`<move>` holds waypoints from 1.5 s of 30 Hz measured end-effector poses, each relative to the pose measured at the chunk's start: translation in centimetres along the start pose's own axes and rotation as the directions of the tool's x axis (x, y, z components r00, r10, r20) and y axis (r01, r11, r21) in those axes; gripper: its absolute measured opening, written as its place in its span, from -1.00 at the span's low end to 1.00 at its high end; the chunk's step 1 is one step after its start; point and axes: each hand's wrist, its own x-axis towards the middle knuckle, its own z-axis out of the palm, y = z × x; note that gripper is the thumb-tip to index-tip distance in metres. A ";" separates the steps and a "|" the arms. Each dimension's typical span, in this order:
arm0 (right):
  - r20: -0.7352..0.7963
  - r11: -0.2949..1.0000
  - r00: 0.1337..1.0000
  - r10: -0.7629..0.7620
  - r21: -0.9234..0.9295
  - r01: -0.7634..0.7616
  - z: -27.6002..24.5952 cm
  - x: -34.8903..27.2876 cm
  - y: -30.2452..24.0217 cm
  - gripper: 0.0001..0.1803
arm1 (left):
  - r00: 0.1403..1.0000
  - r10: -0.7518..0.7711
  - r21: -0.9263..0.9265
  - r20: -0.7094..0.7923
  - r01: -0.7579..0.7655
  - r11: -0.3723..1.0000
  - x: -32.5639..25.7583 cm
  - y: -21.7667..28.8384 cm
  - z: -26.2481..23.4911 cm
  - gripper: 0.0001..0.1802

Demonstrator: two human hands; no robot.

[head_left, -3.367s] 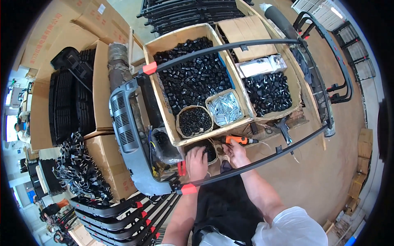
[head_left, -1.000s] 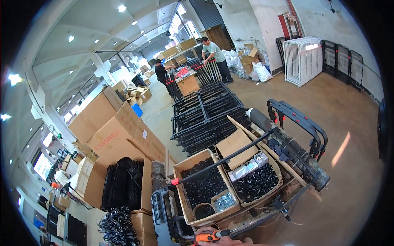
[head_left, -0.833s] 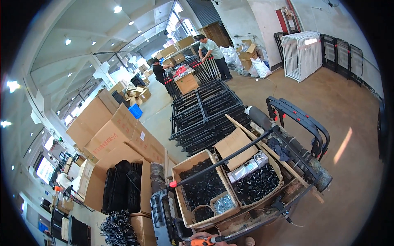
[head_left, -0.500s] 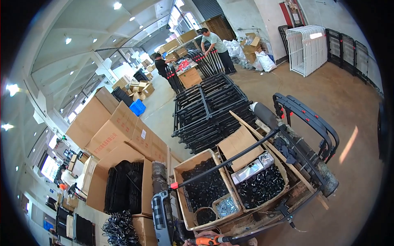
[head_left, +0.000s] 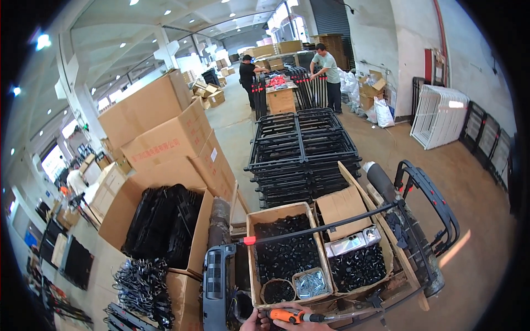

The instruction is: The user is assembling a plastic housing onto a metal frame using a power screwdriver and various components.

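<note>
At the lower edge, my right hand (head_left: 303,325) is closed around an orange and black electric screwdriver (head_left: 284,315), which lies sideways with its dark nose to the right. My left hand (head_left: 254,321) is closed beside the tool's left end; what its fingers pinch, if anything, is too small to make out. Just beyond the hands, a black tubular frame (head_left: 331,225) with a red end piece lies across two bins. The left bin (head_left: 251,265) holds black plastic parts and a small box of silver screws (head_left: 310,284). The right bin (head_left: 391,265) has black-headed bolts under a metal box (head_left: 353,241).
A grey plastic housing (head_left: 214,287) stands left of the bins, near a carton of black parts (head_left: 205,231) and bundled dark pieces (head_left: 144,292). Black frames (head_left: 301,149) are stacked ahead. More curved frames (head_left: 433,204) rest on a padded roller at right. Two people work farther back.
My view has swung and levelled, so the scene sits more upright. Both hands and the screwdriver show more fully above the lower edge. The screwdriver remains in my right hand.
</note>
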 end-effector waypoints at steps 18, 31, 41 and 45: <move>-0.034 0.973 0.998 0.061 -0.220 -0.067 8.4 19.3 -7.1 -0.39 | 0.973 0.174 -0.189 0.155 -0.144 0.971 2.4 9.5 -8.7 -0.69; 0.247 0.960 0.963 0.111 -0.278 -0.040 18.8 25.4 -6.1 -0.43 | 0.647 0.734 0.556 -0.206 -0.540 0.632 0.6 16.6 -19.4 -0.72; 0.284 0.947 0.950 0.132 -0.318 -0.036 21.8 27.4 -5.0 -0.44 | 0.513 0.858 0.908 0.011 -0.366 0.206 1.8 18.0 -19.6 -0.48; 0.266 0.941 0.961 0.079 -0.339 0.016 21.6 27.5 -4.9 -0.45 | 0.668 0.741 0.902 0.071 -0.361 0.239 3.2 19.4 -18.7 -0.52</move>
